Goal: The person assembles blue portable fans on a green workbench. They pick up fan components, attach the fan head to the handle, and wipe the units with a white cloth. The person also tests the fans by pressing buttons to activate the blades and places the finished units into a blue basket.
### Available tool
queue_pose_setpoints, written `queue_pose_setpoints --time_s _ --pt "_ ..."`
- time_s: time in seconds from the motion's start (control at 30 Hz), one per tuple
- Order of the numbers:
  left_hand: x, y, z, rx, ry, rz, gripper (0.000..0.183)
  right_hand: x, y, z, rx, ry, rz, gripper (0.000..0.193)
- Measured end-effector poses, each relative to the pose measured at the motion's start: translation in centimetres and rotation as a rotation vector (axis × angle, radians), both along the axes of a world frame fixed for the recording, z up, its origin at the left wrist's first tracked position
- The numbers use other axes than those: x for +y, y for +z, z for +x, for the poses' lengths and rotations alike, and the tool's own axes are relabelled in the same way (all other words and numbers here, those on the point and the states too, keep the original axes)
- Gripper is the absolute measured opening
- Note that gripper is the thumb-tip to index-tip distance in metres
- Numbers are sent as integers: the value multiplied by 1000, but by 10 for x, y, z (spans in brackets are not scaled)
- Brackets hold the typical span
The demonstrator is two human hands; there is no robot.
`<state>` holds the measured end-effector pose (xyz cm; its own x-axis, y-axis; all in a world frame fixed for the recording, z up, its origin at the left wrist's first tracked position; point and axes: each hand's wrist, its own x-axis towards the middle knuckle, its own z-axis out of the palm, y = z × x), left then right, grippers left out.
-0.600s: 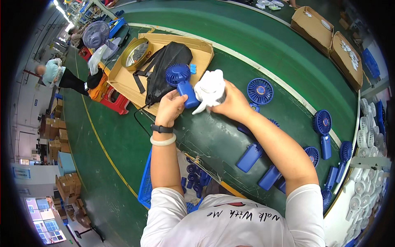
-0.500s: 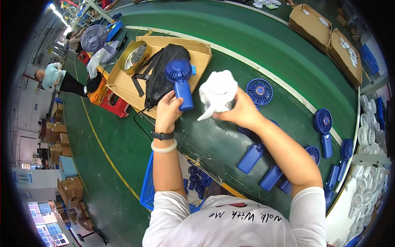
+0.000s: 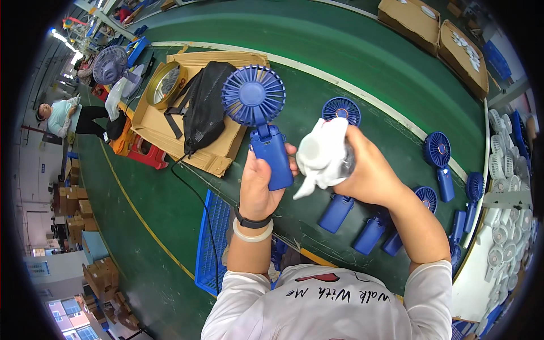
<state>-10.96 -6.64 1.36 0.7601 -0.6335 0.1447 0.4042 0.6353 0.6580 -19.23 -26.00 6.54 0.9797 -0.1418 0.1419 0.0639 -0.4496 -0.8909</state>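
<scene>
My left hand [image 3: 258, 180] is closed around the handle of a blue handheld fan [image 3: 273, 157]. The fan's round slatted head points up and away from me. Just to its right, my right hand [image 3: 367, 170] grips a bunched white cloth [image 3: 321, 152], with a loose tail hanging toward the fan's handle. A greyish patch shows between cloth and fingers; what it is I cannot make out. Beyond and below the right hand, more blue handheld fans lie on the green work surface, among them one fan [image 3: 437, 150] on the right and one handle [image 3: 335, 213] near the right wrist.
A cardboard tray [image 3: 229, 156] at the far left carries a black mesh bag [image 3: 207, 107] and a roll of tape [image 3: 166, 85]. A blue crate [image 3: 209, 249] stands below my left forearm, crossed by a black cable. White fans [image 3: 501, 243] crowd the right side. A person [image 3: 62, 118] is at far left.
The blue fan has come nearer to me and turned upright, its handle's back now showing. My right hand and the cloth have moved down and right, close beside the handle. The whole view has shifted slightly.
</scene>
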Motion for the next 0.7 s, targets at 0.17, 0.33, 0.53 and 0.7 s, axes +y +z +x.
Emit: queue_pose_setpoints --time_s 0.17,0.33,0.53,0.7 --pt "-18 12 -13 -221 261 251 62 7 14 8 -351 -242 -980 41" --pt "-30 5 -6 -430 548 406 59 40 5 6 -371 -330 -1164 29" --pt "-21 -3 -14 -552 554 516 55 21 29 9 -360 -429 -1181 26" --pt "-28 1 -13 -612 530 491 52 35 6 -5 -321 -321 -1201 32"
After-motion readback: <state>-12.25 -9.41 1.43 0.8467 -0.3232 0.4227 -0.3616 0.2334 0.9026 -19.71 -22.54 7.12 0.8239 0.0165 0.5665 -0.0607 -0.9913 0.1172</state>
